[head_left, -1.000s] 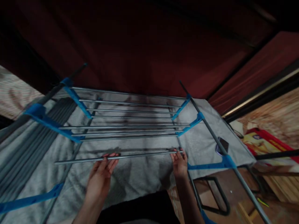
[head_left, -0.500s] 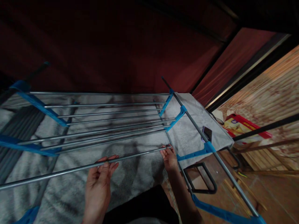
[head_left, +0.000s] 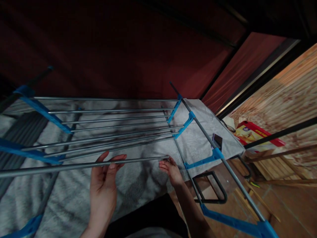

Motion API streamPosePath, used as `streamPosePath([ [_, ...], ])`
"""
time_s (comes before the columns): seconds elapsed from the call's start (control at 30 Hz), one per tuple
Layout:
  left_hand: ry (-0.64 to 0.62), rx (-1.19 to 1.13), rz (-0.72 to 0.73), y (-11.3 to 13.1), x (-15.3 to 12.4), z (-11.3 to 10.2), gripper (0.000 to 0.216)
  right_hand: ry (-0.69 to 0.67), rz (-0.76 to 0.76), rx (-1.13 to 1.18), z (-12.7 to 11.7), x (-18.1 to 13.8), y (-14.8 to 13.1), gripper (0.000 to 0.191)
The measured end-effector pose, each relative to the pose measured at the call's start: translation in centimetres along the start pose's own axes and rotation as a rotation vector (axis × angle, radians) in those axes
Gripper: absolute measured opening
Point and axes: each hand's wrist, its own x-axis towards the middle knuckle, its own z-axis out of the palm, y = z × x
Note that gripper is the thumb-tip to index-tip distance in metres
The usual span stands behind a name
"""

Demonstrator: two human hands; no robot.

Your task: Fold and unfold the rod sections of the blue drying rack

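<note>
A long grey metal tube (head_left: 74, 167) lies across both my hands, level above the grey blanket (head_left: 138, 188). My left hand (head_left: 105, 180) grips it near the middle between thumb and fingers. At its right end, my right hand (head_left: 170, 168) pinches the tip with bent fingers. Beyond it stands a rack of metal tubes joined by blue plastic brackets. Several tubes run between the left bracket (head_left: 37, 154) and the right bracket (head_left: 184, 127). Nearest my right hand is a bracket (head_left: 201, 162) with no tube along its inner end. The held tube's left end is outside the view.
A bundle of grey tubes (head_left: 22, 135) lies at the left. A dark phone (head_left: 217, 141) rests on the blanket at the right. Beyond the edge are a red and yellow box (head_left: 257, 134), a black metal frame (head_left: 213, 188) and wooden pieces on the tiled floor (head_left: 292, 211).
The tube's left part has risen, so it lies more level. My right hand has moved slightly left with the tube's end. The view has shifted a little.
</note>
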Motion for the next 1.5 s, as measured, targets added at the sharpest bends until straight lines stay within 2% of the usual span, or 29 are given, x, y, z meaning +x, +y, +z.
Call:
streamPosePath([
  [0.2, 0.022, -0.015, 0.004, -0.3, 0.5, -1.0, 0.049, -0.058, 0.02, -0.129, 0.1, -0.8, 0.2, 0.054],
  [0.33, 0.071, -0.03, 0.001, 0.3, 1.5, -1.6, 0.045, -0.088, 0.057, -0.26, -0.4, -1.1, -0.1, 0.06],
  [0.47, 0.077, -0.095, 0.043, 1.4, 2.3, -1.7, 0.043, -0.206, 0.105, -0.417, -0.5, -1.8, -0.1, 0.062],
  [0.63, 0.008, -0.194, 0.055, 2.1, 2.3, -1.2, 0.048, -0.369, 0.165, -0.52, 0.7, -3.7, 0.8, 0.06],
  [0.8, -0.028, -0.157, 0.037, 2.2, 2.3, -1.2, 0.053, -0.606, 0.229, -0.574, 2.5, -5.8, 2.6, 0.057],
  [0.93, -0.061, -0.11, 0.043, 3.0, 2.2, -1.3, 0.051, -0.677, 0.333, -0.599, 3.9, -7.2, 4.2, 0.055],
  [1.03, -0.111, -0.067, 0.043, 3.8, 2.0, -1.2, 0.05, -0.689, 0.326, -0.579, 4.8, -7.8, 4.8, 0.047],
  [1.2, -0.242, 0.045, 0.061, 5.1, 1.2, -1.2, 0.048, -0.63, 0.22, -0.548, 5.1, -7.6, 4.3, 0.032],
  [1.33, -0.303, 0.182, 0.147, 5.5, 0.7, -1.5, 0.039, -0.586, 0.173, -0.511, 4.7, -6.6, 3.1, 0.037],
  [1.5, -0.375, 0.36, 0.277, 4.7, 0.9, -1.9, 0.037, -0.524, 0.16, -0.463, 4.2, -5.3, 1.3, 0.053],
])
